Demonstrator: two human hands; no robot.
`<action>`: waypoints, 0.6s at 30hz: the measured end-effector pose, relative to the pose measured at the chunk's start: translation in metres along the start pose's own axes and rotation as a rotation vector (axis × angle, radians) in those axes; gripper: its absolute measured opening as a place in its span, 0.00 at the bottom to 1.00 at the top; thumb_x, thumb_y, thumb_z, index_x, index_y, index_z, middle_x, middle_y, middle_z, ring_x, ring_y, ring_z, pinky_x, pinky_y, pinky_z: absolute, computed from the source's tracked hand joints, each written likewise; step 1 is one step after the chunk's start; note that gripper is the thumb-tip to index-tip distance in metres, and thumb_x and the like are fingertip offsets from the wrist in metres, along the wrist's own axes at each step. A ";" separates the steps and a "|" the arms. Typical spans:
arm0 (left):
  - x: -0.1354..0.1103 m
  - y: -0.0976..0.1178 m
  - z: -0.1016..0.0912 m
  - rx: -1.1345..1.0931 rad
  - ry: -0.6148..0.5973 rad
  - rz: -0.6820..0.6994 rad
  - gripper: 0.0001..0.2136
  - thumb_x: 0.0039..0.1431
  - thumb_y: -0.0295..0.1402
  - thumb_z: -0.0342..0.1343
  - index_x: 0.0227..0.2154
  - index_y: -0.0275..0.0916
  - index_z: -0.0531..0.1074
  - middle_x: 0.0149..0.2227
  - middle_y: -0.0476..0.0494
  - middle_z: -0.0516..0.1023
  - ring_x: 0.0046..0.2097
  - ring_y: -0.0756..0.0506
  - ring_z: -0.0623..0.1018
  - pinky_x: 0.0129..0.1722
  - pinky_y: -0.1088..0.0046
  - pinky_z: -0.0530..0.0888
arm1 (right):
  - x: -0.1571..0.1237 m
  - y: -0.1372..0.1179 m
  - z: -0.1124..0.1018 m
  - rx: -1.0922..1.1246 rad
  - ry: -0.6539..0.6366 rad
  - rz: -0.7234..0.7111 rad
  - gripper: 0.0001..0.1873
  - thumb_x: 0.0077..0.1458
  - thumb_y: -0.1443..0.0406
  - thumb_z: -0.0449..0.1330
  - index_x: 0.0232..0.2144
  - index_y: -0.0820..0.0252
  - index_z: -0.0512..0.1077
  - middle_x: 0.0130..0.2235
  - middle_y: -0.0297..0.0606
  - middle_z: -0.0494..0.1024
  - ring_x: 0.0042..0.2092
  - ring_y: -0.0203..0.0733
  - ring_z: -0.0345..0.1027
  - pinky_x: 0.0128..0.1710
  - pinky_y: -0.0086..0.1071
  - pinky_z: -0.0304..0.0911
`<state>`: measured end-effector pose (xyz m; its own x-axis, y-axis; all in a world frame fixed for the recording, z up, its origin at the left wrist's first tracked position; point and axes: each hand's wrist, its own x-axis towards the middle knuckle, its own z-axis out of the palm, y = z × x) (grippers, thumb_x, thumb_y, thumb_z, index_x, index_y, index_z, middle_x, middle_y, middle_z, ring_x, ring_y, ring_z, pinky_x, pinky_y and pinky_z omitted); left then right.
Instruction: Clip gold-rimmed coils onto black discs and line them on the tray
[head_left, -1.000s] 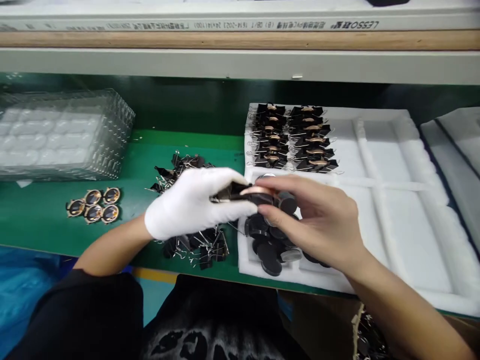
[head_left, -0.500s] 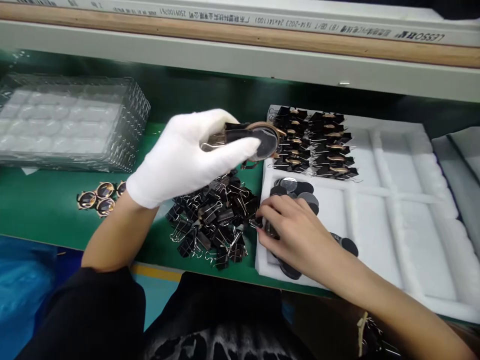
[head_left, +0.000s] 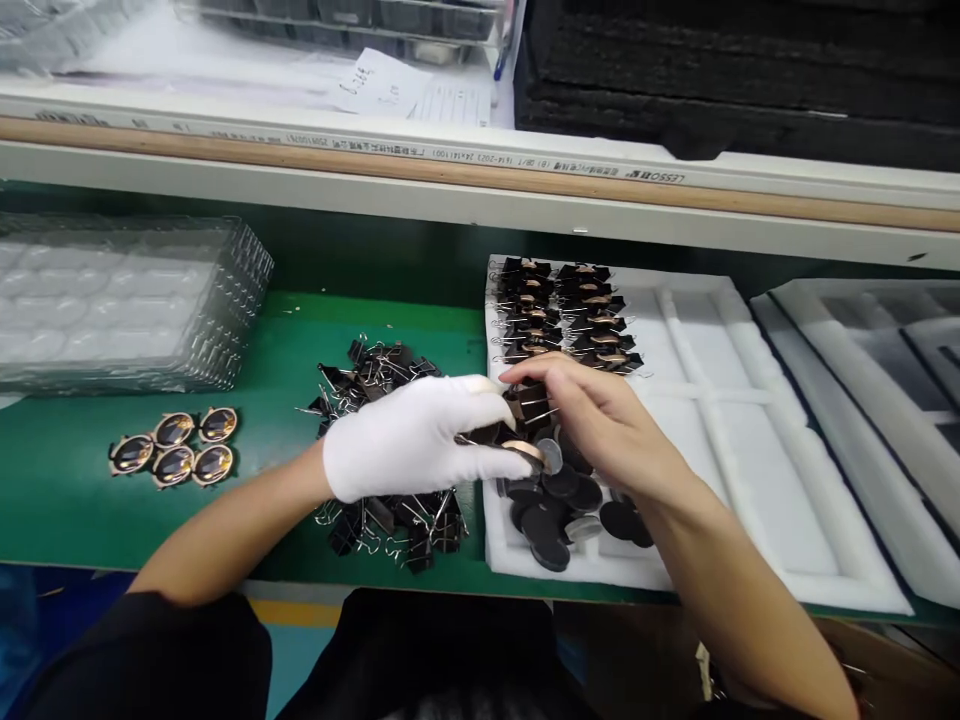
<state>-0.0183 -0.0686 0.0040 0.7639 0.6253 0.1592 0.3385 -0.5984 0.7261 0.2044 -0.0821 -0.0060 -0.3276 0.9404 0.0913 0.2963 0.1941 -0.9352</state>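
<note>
A green counter (head_left: 75, 535) ran beneath a pale shelf (head_left: 450, 195), with a white foam tray (head_left: 859, 592) along the counter's front edge. Over the tray's left edge, the gloved left hand (head_left: 427, 437) was closed round a gold-rimmed piece (head_left: 523, 452), with a dark clip (head_left: 484, 435) partly hidden in the same grip. Just beyond, the bare right hand (head_left: 611, 420) gripped a black clip (head_left: 532, 405); whether that clip touched the rim, or how wide it was spread, could not be told.

The likeliest trouble lay between the hands: if the gloved fingers slid, the piece could turn and drop. If the right hand lost its hold on a sprung clip, it could bite crookedly, mark the rim or nip a fingertip.

Just below, in the tray's near left compartment, black discs (head_left: 547, 525) and a clear disc (head_left: 585, 528) lay loose and overlapping; a falling clip might scratch them. At the tray's far left corner, clipped pieces (head_left: 529, 325) stood in two tight columns, so one knock could shift several. By the tray's left edge, heaped clips (head_left: 397, 385) might snag the glove. Toward the counter's left end, five round pieces (head_left: 173, 466) lay well apart from that risk.
</note>
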 end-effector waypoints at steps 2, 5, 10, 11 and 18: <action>0.000 0.005 0.008 0.019 0.074 -0.021 0.14 0.68 0.45 0.57 0.37 0.39 0.78 0.35 0.47 0.76 0.36 0.49 0.74 0.39 0.72 0.70 | -0.001 0.003 0.002 0.063 -0.009 0.085 0.26 0.74 0.48 0.42 0.42 0.51 0.76 0.40 0.36 0.79 0.41 0.44 0.73 0.41 0.39 0.67; 0.001 0.010 0.011 -0.015 0.100 -0.033 0.12 0.67 0.43 0.59 0.39 0.39 0.78 0.37 0.46 0.75 0.38 0.49 0.74 0.40 0.72 0.71 | -0.004 0.005 0.005 -0.084 0.025 0.078 0.23 0.74 0.48 0.42 0.42 0.51 0.72 0.38 0.35 0.75 0.38 0.42 0.70 0.38 0.37 0.64; 0.003 0.008 0.009 -0.065 0.004 0.022 0.10 0.64 0.43 0.63 0.39 0.41 0.80 0.41 0.44 0.75 0.43 0.47 0.75 0.43 0.71 0.74 | -0.013 0.007 0.005 -0.178 0.048 -0.023 0.19 0.74 0.50 0.45 0.55 0.48 0.69 0.50 0.39 0.73 0.50 0.46 0.70 0.51 0.41 0.64; 0.004 0.006 0.011 -0.042 0.033 0.021 0.11 0.63 0.43 0.63 0.39 0.41 0.80 0.42 0.43 0.76 0.44 0.46 0.76 0.44 0.70 0.74 | -0.014 0.007 0.005 -0.123 0.002 -0.003 0.21 0.74 0.49 0.44 0.57 0.47 0.69 0.52 0.39 0.74 0.52 0.47 0.70 0.52 0.42 0.64; 0.004 0.004 0.028 0.168 0.021 -0.088 0.18 0.67 0.49 0.57 0.40 0.39 0.80 0.40 0.41 0.77 0.40 0.44 0.77 0.41 0.68 0.74 | 0.000 0.013 0.015 -0.104 0.335 0.008 0.31 0.70 0.41 0.45 0.33 0.54 0.75 0.25 0.35 0.72 0.27 0.42 0.66 0.29 0.38 0.60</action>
<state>0.0015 -0.0832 -0.0112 0.7160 0.6886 0.1150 0.4922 -0.6147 0.6164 0.1951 -0.0835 -0.0230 -0.0179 0.9781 0.2075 0.3931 0.1976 -0.8980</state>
